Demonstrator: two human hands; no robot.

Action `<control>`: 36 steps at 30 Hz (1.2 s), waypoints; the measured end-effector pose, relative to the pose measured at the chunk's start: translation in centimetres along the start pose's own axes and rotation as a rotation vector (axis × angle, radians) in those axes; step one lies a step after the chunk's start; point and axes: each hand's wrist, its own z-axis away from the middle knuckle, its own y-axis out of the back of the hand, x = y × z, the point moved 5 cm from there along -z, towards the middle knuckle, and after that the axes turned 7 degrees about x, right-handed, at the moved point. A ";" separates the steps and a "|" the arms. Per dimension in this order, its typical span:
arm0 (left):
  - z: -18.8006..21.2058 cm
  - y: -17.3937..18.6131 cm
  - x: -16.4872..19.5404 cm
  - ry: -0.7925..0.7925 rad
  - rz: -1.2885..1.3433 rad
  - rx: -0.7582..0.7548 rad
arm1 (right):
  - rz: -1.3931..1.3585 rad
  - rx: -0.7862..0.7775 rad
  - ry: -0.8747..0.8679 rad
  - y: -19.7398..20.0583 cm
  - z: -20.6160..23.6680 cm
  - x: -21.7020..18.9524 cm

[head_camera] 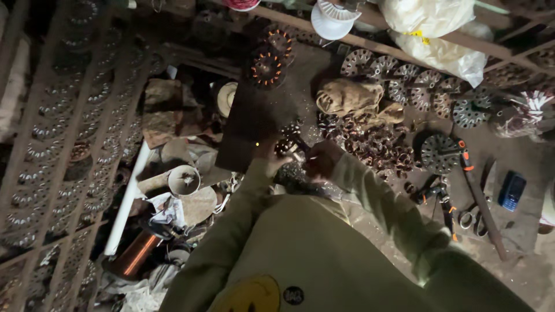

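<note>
Both my hands meet at the middle of the view, over the edge of a dark board point(254, 115). My left hand point(267, 155) grips a small round stator point(288, 145) with dark windings. My right hand point(319, 160) is curled against the same piece from the right, fingers closed on it. It is too dim to tell whether this hand also pinches a wire or tool. Pale green sleeves cover both arms. Just right of my hands lies a heap of copper-wound stators point(378, 147).
A tan rag point(347, 97) and a row of bare round stator cores point(404, 78) lie beyond the heap. Two cores with orange inserts point(269, 63) sit on the board. At the right are a blue phone point(511, 190), scissors point(471, 219) and an orange-handled tool point(465, 162). A copper wire spool point(136, 254) stands at lower left.
</note>
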 end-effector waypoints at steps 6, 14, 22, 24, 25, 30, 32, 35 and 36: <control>-2.3 -1.6 1.2 0.130 -0.169 -0.157 | 0.728 0.381 0.148 2.6 -1.7 -1.5; -3.7 -3.5 0.3 0.032 -0.229 -0.131 | 1.455 0.492 0.605 0.9 -0.2 -1.0; -4.5 -2.1 0.7 -0.013 -0.070 -0.162 | -0.033 0.152 0.065 -1.1 2.0 0.4; -5.8 -1.9 1.4 0.069 -0.042 -0.250 | -0.148 0.102 0.070 -1.7 1.1 -0.1; -6.3 -1.5 1.8 0.109 -0.031 -0.298 | -0.201 0.036 0.086 -2.3 0.4 -0.4; -5.3 1.6 4.4 0.101 0.154 -0.306 | 0.760 0.590 0.152 -0.4 -1.0 -1.2; -5.0 0.6 3.1 0.422 0.146 -0.451 | 1.034 0.632 0.226 -0.3 -1.1 -1.5; -6.6 -2.5 1.6 0.536 -0.034 -0.651 | 1.204 0.614 0.291 1.0 -1.1 -1.1; -7.3 -3.6 1.1 0.511 -0.089 -0.697 | 1.345 0.614 0.341 1.6 -1.3 -1.1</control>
